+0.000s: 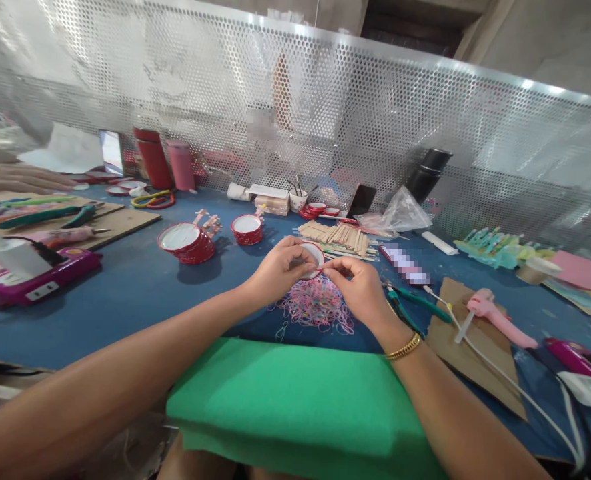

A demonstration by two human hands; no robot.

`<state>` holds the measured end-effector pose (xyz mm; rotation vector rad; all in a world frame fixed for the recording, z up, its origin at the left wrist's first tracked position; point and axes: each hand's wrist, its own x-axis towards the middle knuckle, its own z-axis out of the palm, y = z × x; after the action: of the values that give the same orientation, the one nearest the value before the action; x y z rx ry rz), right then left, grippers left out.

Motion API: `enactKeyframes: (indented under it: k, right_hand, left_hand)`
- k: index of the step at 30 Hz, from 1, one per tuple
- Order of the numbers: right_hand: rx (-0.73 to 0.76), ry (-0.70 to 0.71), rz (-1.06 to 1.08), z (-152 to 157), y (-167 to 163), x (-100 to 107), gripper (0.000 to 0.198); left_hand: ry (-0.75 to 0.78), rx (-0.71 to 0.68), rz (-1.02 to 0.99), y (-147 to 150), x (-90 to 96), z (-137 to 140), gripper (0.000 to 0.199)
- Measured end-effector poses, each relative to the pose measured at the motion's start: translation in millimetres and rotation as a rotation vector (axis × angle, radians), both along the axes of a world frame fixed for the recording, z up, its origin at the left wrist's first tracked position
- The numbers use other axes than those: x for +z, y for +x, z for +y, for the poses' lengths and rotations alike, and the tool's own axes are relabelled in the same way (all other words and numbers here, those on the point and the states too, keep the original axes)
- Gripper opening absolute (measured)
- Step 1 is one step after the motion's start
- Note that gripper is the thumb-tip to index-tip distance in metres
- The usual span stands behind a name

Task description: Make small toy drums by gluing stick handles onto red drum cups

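A small round white disc with a red rim (317, 252) is pinched between the thumb and fingers of my left hand (279, 268). My right hand (358, 285) has its thumb and forefinger pressed together at the disc's lower right edge. What those fingertips hold is too small to make out. Right below both hands lies a tangled heap of thin pink, purple and pale elastic bands (318, 310). Just beyond the disc is a pile of flat wooden sticks (336, 235). Stacks of red-rimmed discs (183, 241) with wooden pieces sticking out stand to the left, including a smaller stack (247, 230).
Green-handled pliers (400, 310), a phone (404, 261) and a pink glue gun (500, 320) on cardboard lie right. A purple power strip (40, 277) sits left, near another person's hand (20, 179). A perforated metal screen (215, 100) closes off the back. Green cloth (295, 393) covers my lap.
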<state>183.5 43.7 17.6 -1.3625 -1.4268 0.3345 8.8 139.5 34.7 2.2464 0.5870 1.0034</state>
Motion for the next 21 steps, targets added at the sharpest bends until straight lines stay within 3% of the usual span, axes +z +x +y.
enactKeyframes:
  k: [9, 13, 21]
  right_hand:
    - [-0.032, 0.032, -0.02, 0.1, -0.7, -0.2, 0.012]
    - [-0.039, 0.035, -0.048, 0.4, -0.5, -1.4, 0.011]
    - [0.011, 0.053, -0.229, -3.8, -3.2, 1.6, 0.009]
  left_hand:
    - [0.004, -0.052, -0.003, -2.4, -1.6, -2.1, 0.019]
    - [-0.003, -0.055, 0.003, -1.6, -1.4, -3.5, 0.008]
    - [0.028, 0.006, 0.021, -2.0, 2.6, -5.1, 0.01]
